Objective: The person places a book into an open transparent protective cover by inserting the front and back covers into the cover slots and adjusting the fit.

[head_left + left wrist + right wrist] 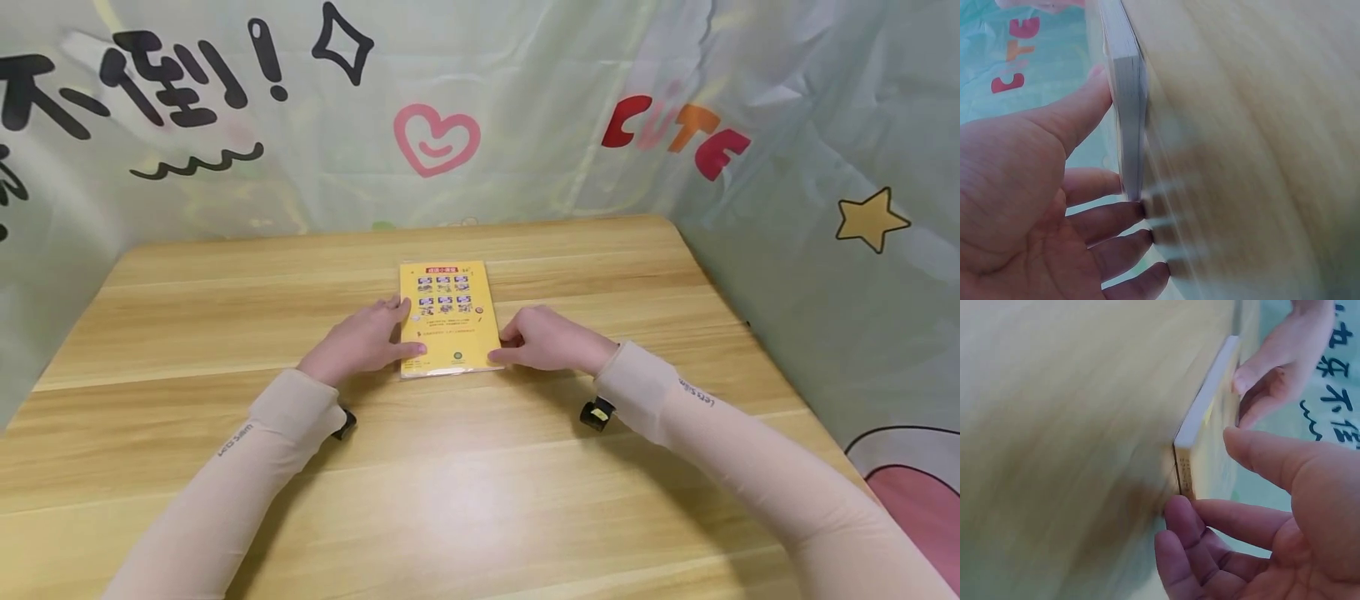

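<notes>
A thin yellow book [450, 333] lies flat on the wooden table, its cover printed with small pictures and text. The left hand [367, 333] is at its left side: the thumb rests on the cover near the lower corner, the other fingers along the edge. In the left wrist view, the white page edges [1129, 106] stand beside that thumb, and several fingertips touch the tabletop. At the lower right corner is the right hand [551, 340], its thumb over the cover's edge. The right wrist view shows its index finger [1241, 515] at the printed spine [1185, 472], other fingers bent below.
The wooden table [465, 483] extends around the book. Behind it hangs a pale printed curtain [525, 167] with a pink heart and letters, and more of it runs down the right side. A dark wrist camera [597, 414] sits under the right wrist, another [345, 423] under the left.
</notes>
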Demonstrator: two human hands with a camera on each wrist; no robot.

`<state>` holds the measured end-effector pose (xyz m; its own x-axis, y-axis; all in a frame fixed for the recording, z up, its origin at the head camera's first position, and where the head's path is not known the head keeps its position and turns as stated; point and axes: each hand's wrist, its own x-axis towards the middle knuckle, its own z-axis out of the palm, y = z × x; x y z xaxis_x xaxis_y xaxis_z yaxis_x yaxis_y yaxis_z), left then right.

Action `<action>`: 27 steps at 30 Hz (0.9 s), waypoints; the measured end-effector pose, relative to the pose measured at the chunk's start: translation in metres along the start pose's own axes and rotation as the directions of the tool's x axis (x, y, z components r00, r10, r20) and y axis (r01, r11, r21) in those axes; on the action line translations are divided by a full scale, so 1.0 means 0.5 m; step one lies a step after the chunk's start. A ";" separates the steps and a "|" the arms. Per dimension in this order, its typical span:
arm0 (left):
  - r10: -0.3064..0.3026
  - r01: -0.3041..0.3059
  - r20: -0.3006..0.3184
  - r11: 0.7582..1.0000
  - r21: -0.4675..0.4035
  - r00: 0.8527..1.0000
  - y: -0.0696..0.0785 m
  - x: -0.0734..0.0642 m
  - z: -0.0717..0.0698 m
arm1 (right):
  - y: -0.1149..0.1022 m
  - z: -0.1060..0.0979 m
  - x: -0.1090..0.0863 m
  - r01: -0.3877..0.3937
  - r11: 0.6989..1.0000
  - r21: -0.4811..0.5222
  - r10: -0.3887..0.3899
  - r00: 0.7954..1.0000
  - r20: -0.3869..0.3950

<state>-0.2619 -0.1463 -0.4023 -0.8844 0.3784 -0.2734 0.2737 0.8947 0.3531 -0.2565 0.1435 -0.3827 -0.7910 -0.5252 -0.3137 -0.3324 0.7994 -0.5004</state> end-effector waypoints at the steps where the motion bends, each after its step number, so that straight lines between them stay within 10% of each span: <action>1: -0.001 0.001 -0.003 1.000 -0.002 1.000 0.000 0.000 0.000 | 0.002 0.000 0.001 0.003 1.000 0.025 -0.004 1.000 0.005; 16: 0.004 -0.005 0.004 0.999 0.051 1.000 0.007 -0.003 0.005 | 0.047 -0.003 0.012 -0.155 0.856 0.493 0.159 0.987 0.034; 27: -0.007 0.007 -0.002 1.000 0.025 1.000 0.007 -0.009 0.002 | 0.035 0.031 0.020 -0.130 0.925 0.356 0.104 0.990 0.090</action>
<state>-0.2568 -0.1446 -0.4008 -0.8868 0.3720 -0.2741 0.2772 0.9029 0.3286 -0.2622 0.1476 -0.4071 -0.7717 -0.4633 -0.4357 -0.0222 0.7043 -0.7096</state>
